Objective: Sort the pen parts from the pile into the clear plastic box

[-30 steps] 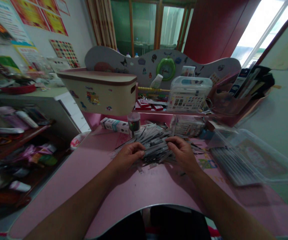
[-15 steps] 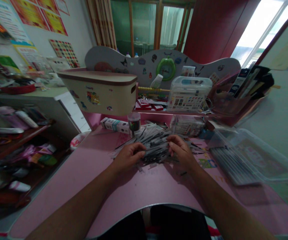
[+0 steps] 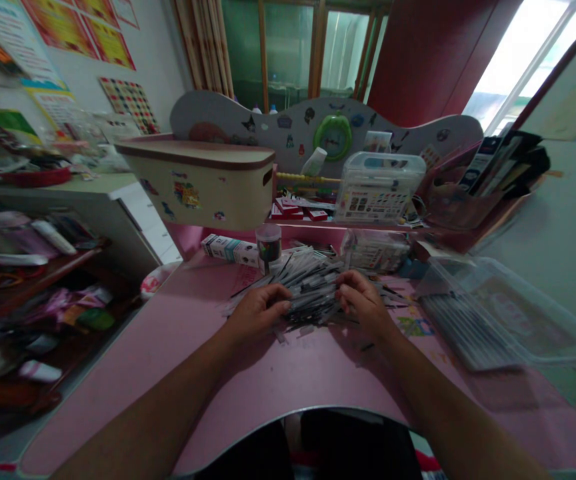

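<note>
A loose heap of thin grey sticks (image 3: 311, 283) lies on the pink desk (image 3: 278, 373) in front of me. My left hand (image 3: 258, 310) rests on the heap's left end, fingers curled around a few sticks. My right hand (image 3: 365, 303) grips the heap's right side, fingers bent over the sticks. Both hands press toward each other with the bundle between them.
A clear plastic box (image 3: 498, 313) with more grey sticks lies at the right. Behind the heap stand a small round jar (image 3: 268, 245), a printed carton (image 3: 231, 249) and a clear case (image 3: 377, 187). A cream drawer unit (image 3: 198, 180) sits at the back left. Cluttered shelves (image 3: 23, 287) fill the left.
Both hands have edged slightly up and inward on the heap, drawing the sticks closer together. Nothing else has moved.
</note>
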